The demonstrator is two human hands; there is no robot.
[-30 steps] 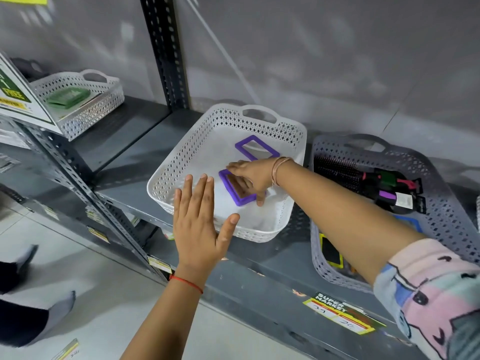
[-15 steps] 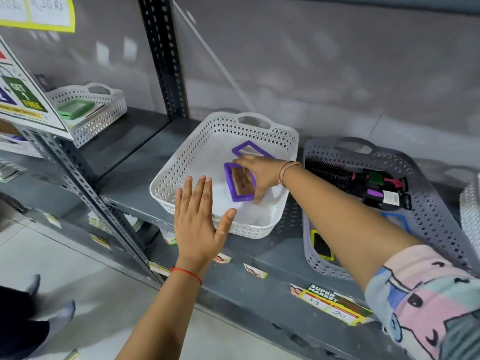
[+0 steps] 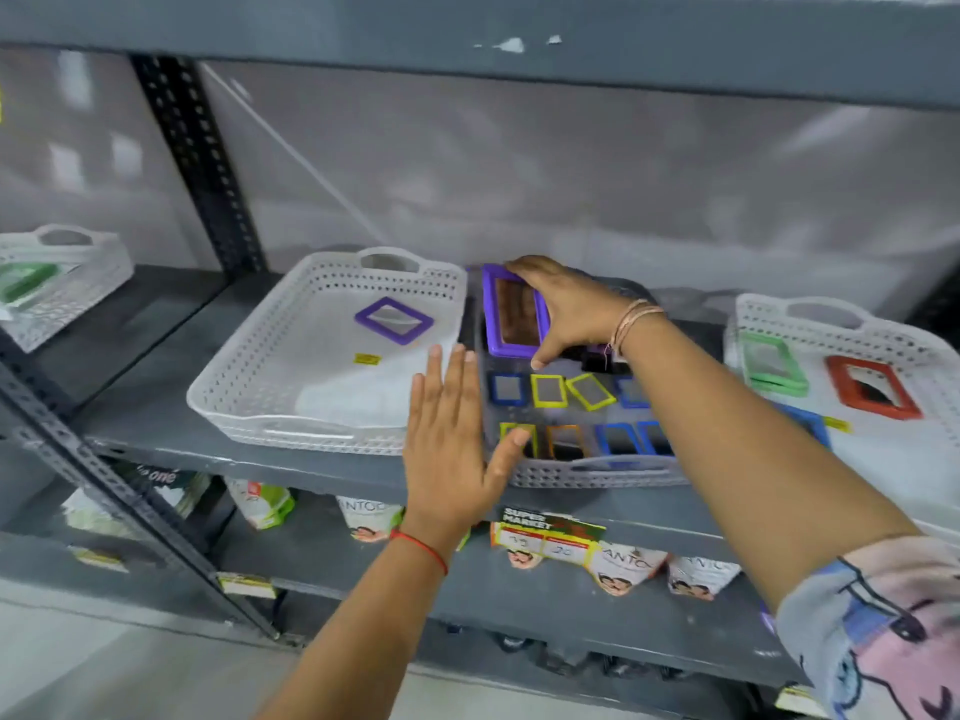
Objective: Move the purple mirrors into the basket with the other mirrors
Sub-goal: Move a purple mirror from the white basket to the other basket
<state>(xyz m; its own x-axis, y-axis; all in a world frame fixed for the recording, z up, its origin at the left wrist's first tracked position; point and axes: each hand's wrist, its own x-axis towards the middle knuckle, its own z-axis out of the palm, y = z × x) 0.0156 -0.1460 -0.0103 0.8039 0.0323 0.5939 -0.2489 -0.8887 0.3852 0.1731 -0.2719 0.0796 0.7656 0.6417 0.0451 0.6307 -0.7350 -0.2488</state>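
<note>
My right hand [image 3: 569, 309] grips a purple-framed mirror [image 3: 511, 314], holding it tilted over the back of the grey basket [image 3: 597, 472]. That basket holds several small mirrors with blue, yellow and orange frames [image 3: 548, 391]. A second purple mirror [image 3: 394, 320] lies flat in the white basket [image 3: 249, 376] to the left. My left hand [image 3: 452, 433] hovers open, fingers spread, between the two baskets at the shelf's front and holds nothing.
Another white basket [image 3: 883, 335] at the right holds green, red and blue mirrors. A fourth white basket [image 3: 67, 283] with a green item sits far left past a black upright post [image 3: 197, 163]. Packets lie on the lower shelf [image 3: 363, 517]. A shelf board [image 3: 467, 23] runs overhead.
My right hand lifted one purple mirror out of the white basket and carried it right, over the grey basket. The view swung up and right. My left hand stayed open.
</note>
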